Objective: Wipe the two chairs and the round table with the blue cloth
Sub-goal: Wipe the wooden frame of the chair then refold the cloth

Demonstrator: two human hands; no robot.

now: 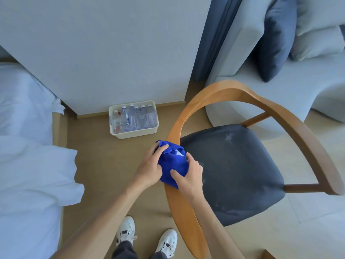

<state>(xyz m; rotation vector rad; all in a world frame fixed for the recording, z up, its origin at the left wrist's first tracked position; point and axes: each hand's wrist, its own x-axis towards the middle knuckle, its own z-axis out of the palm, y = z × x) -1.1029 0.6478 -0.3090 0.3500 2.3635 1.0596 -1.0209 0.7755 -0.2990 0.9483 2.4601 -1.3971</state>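
Note:
A wooden chair (298, 126) with a curved armrest rail and a dark grey seat cushion (237, 171) stands at the right of the head view. A bunched blue cloth (172, 165) is held just over the chair's near rail. My left hand (149, 169) grips the cloth from the left, fingers curled over its top. My right hand (188, 174) grips it from the right, thumb on its front. Pale specks mark the seat cushion. Only one chair shows, and the round table is out of sight.
A white tub of plastic bottles (133, 119) sits on the floor by the wall. A bed with white bedding (28, 146) fills the left. A grey sofa with a dark blue cushion (276, 38) stands behind the chair. My white shoes (145, 238) are below.

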